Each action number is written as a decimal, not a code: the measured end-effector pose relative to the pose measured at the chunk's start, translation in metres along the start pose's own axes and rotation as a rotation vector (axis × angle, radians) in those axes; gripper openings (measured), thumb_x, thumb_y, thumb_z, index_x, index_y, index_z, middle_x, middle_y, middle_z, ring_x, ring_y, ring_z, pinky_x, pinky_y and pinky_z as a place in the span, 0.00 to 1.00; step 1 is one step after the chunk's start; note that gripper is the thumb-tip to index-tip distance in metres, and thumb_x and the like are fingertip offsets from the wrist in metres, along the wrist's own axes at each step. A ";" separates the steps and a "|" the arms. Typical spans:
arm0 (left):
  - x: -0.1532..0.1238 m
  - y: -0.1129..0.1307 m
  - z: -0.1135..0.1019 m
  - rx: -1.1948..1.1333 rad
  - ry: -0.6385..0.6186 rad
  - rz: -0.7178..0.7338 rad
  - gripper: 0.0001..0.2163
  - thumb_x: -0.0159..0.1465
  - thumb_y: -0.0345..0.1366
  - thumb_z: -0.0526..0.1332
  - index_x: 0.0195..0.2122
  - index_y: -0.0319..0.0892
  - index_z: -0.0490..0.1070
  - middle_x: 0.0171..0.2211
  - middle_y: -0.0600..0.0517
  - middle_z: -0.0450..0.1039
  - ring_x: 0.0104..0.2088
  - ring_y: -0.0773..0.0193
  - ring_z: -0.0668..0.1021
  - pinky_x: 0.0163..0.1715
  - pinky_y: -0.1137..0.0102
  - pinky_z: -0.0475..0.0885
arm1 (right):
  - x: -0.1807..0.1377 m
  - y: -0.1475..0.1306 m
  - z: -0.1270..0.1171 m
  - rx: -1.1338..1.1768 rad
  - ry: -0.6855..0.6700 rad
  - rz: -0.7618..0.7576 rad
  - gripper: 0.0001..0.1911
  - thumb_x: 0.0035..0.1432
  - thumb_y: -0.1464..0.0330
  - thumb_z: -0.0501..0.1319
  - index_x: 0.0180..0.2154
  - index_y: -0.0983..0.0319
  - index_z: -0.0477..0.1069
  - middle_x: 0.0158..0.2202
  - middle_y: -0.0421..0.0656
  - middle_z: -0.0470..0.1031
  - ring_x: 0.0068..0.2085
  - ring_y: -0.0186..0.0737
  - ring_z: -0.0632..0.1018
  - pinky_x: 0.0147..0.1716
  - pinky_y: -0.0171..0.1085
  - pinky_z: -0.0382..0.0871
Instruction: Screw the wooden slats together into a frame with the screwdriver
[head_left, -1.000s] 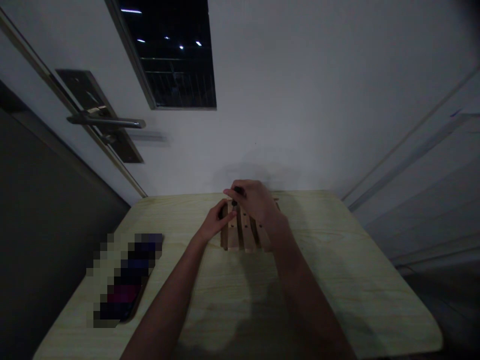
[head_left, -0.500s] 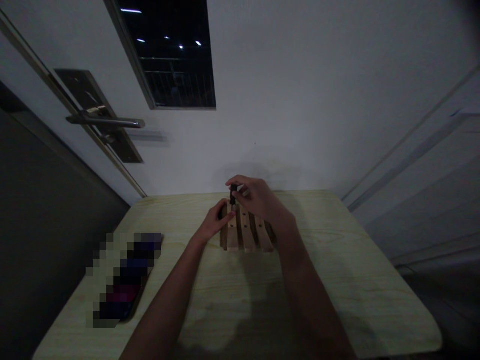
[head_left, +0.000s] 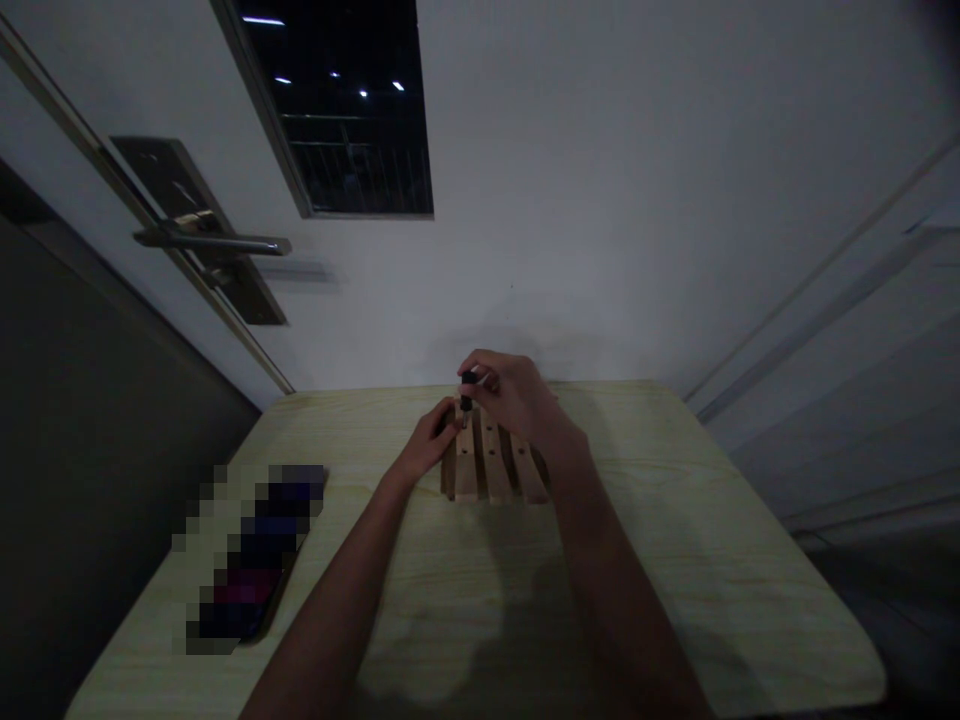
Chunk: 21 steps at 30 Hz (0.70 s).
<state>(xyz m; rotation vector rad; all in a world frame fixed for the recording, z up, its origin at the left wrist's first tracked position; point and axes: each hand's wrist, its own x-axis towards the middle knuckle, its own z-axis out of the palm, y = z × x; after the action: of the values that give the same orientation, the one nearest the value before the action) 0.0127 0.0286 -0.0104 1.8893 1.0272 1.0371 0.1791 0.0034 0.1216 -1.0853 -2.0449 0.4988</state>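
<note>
Door [head_left: 600,190]: white, upright, beyond both hands; dark window [head_left: 360,150] set in it, ahead and leftward of the hands, with small lights showing.
Door handle [head_left: 225,243]: metal lever on a dark plate; ahead of the left hand and well to its left.
Table [head_left: 675,540]: pale wood grain, rounded near corner; beneath both hands and forearms.
Wooden piece [head_left: 495,475]: one, slatted, three pale slats visible over darker wood; on the table, between the hands and partly under the right; small dark dots on the slats, screws or holes, too small to tell.
Left hand [head_left: 431,440]: gripping the wooden piece at its left edge; thumb on top, fingers down the side.
Right hand [head_left: 517,395]: grasping the screwdriver [head_left: 468,392] in a pinch, above the wooden piece.
Screwdriver: short, black handle, metallic shaft; near upright, tip down at the leftmost slat, just beside the left thumb.
Phone [head_left: 259,560]: dark, flat on the table, partly pixelated; well apart from the left hand, to its left and nearer the wearer.
</note>
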 end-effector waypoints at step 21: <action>0.000 0.003 0.000 -0.013 0.005 0.003 0.15 0.62 0.43 0.54 0.45 0.38 0.66 0.42 0.48 0.72 0.43 0.59 0.73 0.44 0.65 0.68 | -0.001 0.006 0.011 0.041 0.014 -0.036 0.09 0.56 0.73 0.57 0.37 0.59 0.73 0.33 0.41 0.76 0.31 0.34 0.74 0.35 0.33 0.67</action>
<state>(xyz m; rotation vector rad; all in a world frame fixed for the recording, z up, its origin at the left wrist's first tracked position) 0.0135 0.0271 -0.0082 1.8788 1.0182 1.0479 0.1739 0.0059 0.1103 -1.0232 -2.0302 0.5115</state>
